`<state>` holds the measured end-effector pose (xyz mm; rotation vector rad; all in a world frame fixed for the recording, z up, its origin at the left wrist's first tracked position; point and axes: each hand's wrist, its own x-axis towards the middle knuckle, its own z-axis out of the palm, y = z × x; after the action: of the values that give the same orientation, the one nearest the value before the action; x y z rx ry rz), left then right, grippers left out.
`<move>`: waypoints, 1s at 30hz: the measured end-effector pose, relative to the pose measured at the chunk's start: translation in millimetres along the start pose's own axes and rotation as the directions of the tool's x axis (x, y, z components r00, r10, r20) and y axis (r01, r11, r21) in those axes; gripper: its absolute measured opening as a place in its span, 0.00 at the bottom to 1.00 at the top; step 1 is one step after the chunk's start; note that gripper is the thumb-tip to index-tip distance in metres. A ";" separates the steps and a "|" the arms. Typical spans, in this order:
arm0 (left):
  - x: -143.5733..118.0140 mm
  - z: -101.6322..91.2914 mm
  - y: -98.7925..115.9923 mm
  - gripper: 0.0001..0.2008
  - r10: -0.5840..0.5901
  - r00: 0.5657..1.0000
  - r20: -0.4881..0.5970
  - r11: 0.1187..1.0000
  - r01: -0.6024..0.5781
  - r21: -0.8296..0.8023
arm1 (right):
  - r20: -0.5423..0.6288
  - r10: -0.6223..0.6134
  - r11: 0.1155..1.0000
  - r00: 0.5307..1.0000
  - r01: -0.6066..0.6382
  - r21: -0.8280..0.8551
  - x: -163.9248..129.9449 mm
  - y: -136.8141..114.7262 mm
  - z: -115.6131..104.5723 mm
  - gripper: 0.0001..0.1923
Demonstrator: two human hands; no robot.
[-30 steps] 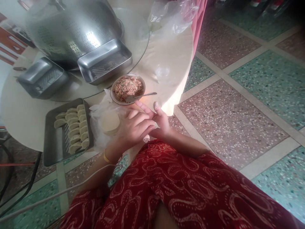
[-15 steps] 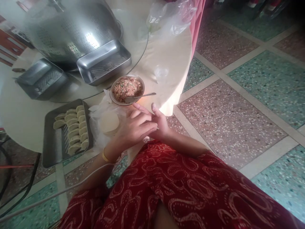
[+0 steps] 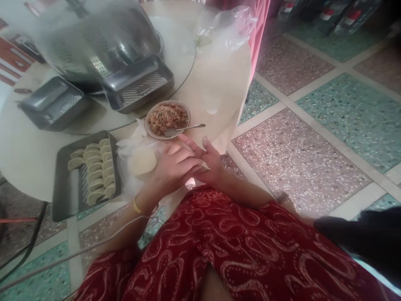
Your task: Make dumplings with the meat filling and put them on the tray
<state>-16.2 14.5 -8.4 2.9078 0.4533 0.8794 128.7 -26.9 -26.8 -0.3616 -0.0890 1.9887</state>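
Dumpling wrappers [image 3: 143,161], a pale round stack on clear plastic, sit at the counter [image 3: 28,154] edge just beside the left hand [image 3: 171,167], which overlaps the right hand [image 3: 209,164]; whatever the curled fingers grasp is hidden between the palms. Nearby stand a bowl of filling [image 3: 167,118] with a spoon [image 3: 184,128] and a tray of folded dumplings [image 3: 84,175]. Blurred steel pans crowd the round counter above a terrazzo floor [image 3: 313,125].

Both hands [image 3: 188,165] together beside wrapper stack [image 3: 143,162]
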 end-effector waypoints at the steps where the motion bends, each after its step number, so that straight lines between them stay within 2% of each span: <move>1: -0.7 0.9 1.2 0.05 0.014 1.000 0.003 0.999 -0.014 0.041 | 0.009 -0.010 1.000 1.000 0.010 0.002 0.5 1.1 0.6 0.32; 4: -1.7 2.8 3.7 0.05 0.029 0.999 0.024 0.989 -0.032 0.144 | -0.003 -0.041 0.999 0.999 0.041 0.016 1.9 3.3 2.6 0.33; 6: -1.2 2.7 4.2 0.04 0.014 1.000 0.002 0.988 -0.014 0.151 | -0.022 -0.050 0.998 0.998 0.051 0.038 2.1 2.8 3.6 0.34; 9: 0.4 0.8 4.2 0.10 -0.019 0.994 -0.109 0.992 0.032 0.123 | 0.002 -0.084 0.996 0.996 0.084 0.042 1.3 0.0 4.6 0.32; 12: 0.1 -0.2 5.4 0.08 -0.044 0.981 -0.190 0.993 0.064 0.103 | -0.018 -0.128 0.992 0.992 0.128 0.015 0.6 -2.5 5.5 0.31; 18: -4.8 3.9 9.3 0.02 -0.077 0.977 -0.199 0.990 0.098 0.100 | -0.050 -0.177 0.984 0.983 0.176 -0.025 2.2 -1.7 6.5 0.30; 22: -5.4 4.7 10.6 0.03 -0.063 0.973 -0.224 0.991 0.088 0.101 | -0.056 -0.208 0.976 0.977 0.203 -0.081 1.9 -1.4 6.5 0.28; 27: -5.6 5.8 14.0 0.04 -0.160 0.963 -0.215 0.978 0.184 0.095 | -0.061 -0.214 0.974 0.975 0.208 -0.091 1.4 -2.5 6.5 0.28; 30: -5.2 8.4 16.5 0.05 -0.169 0.963 -0.210 0.978 0.191 0.087 | -0.068 -0.211 0.976 0.975 0.206 -0.065 2.5 -1.4 5.7 0.29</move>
<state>-11.5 -2.7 -15.7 2.8214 0.7907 1.1593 127.3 -23.5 -21.6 -0.4448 -0.1316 1.7659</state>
